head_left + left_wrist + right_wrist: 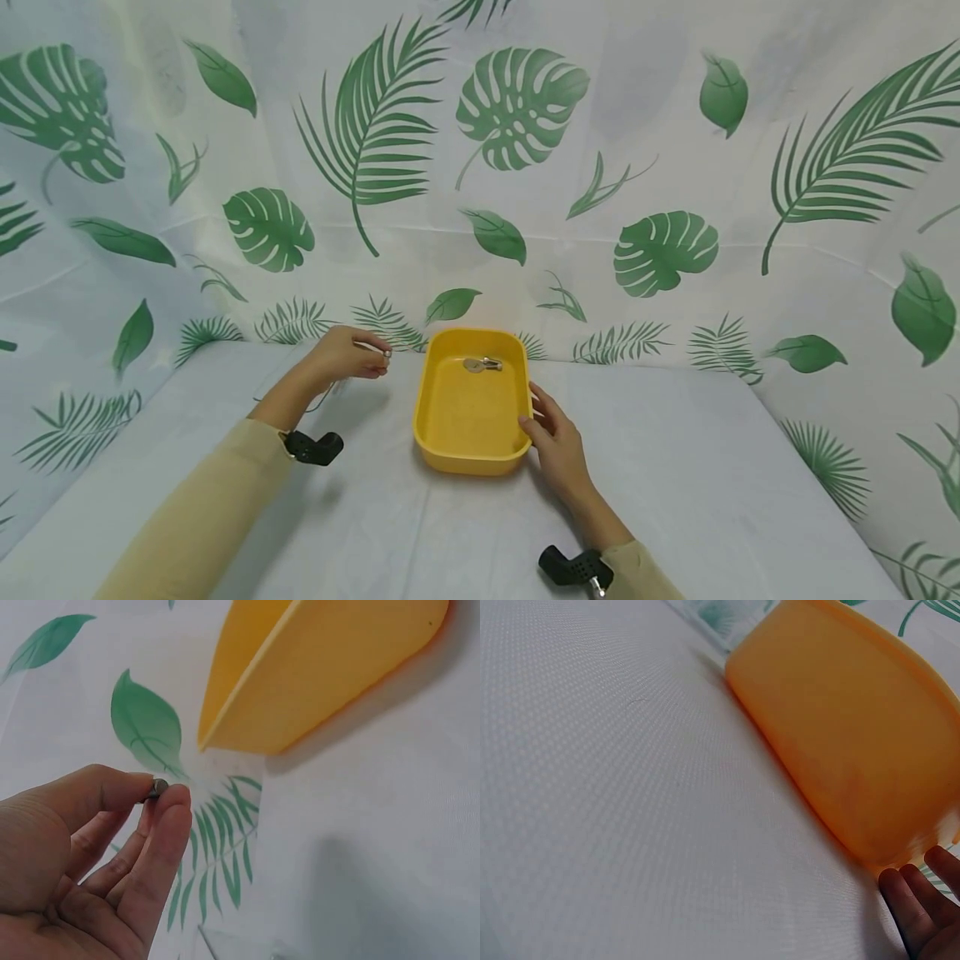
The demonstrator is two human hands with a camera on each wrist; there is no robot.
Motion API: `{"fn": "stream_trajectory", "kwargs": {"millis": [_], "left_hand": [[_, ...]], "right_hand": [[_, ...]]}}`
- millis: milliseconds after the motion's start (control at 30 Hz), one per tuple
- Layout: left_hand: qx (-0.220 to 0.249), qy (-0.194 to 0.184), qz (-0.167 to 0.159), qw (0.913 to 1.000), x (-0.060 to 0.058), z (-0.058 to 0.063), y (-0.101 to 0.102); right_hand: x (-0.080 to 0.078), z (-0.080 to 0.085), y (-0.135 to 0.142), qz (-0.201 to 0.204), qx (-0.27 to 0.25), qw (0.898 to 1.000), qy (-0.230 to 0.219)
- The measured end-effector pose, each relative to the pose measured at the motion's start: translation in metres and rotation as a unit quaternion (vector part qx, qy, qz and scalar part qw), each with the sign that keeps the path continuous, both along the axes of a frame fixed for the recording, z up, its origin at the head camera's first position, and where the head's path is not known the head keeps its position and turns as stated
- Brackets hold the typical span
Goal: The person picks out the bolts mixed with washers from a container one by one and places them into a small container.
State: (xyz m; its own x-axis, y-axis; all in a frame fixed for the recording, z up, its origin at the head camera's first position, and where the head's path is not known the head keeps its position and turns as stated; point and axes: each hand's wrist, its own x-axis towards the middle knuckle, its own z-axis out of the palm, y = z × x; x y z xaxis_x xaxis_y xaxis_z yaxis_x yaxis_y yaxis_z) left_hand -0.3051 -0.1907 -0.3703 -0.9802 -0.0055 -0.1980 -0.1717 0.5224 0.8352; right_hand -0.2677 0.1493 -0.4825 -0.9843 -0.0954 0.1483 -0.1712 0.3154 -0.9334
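My left hand (345, 354) is raised to the left of a yellow plastic bin (472, 465). Between thumb and fingertips it pinches a small metal piece with a round end (157, 788), most of which the fingers hide. My right hand (557, 433) grips the bin's right side, thumb over the rim and fingers along the outer wall. Inside the bin, toward its far end, lie a flat round silver piece (474, 365) and a small shiny metal piece (492, 363) side by side.
The bin stands on a white-covered table (660, 475). A white curtain with green leaves (570, 267) rises behind the table's far edge. Behind my left forearm shows part of a clear, thin-edged object (273, 375). Black wrist cameras (315, 449) sit on both wrists.
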Motion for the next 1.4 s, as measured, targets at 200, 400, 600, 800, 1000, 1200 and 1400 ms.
{"fn": "stream_trajectory", "kwargs": {"millis": [200,400,600,800,1000,1200,1400], "left_hand": [[-0.007,0.009,-0.003,0.9999,0.001,-0.002,-0.015],[-0.014,0.010,0.006,0.9998,0.003,-0.004,-0.028],[-0.008,0.011,0.013,0.9998,0.004,-0.003,-0.040],[-0.019,0.016,0.034,0.9991,0.005,-0.004,-0.048],[-0.013,0.017,0.042,0.9989,0.004,-0.008,-0.058],[-0.003,0.022,0.045,0.9987,0.005,-0.010,-0.067],[-0.002,0.018,0.055,0.9983,0.005,-0.013,-0.071]], "right_hand": [[0.000,0.000,0.000,0.001,0.002,1.000,0.004],[-0.001,-0.001,0.000,0.004,0.000,1.000,0.005],[-0.001,-0.001,0.000,0.003,-0.001,1.000,0.006],[0.001,0.000,0.001,0.005,-0.005,1.000,0.005],[0.001,0.001,0.000,0.003,-0.003,1.000,0.003],[0.001,0.001,0.000,0.002,-0.003,1.000,0.002],[0.000,0.000,0.000,-0.001,-0.006,1.000,0.000]]}}
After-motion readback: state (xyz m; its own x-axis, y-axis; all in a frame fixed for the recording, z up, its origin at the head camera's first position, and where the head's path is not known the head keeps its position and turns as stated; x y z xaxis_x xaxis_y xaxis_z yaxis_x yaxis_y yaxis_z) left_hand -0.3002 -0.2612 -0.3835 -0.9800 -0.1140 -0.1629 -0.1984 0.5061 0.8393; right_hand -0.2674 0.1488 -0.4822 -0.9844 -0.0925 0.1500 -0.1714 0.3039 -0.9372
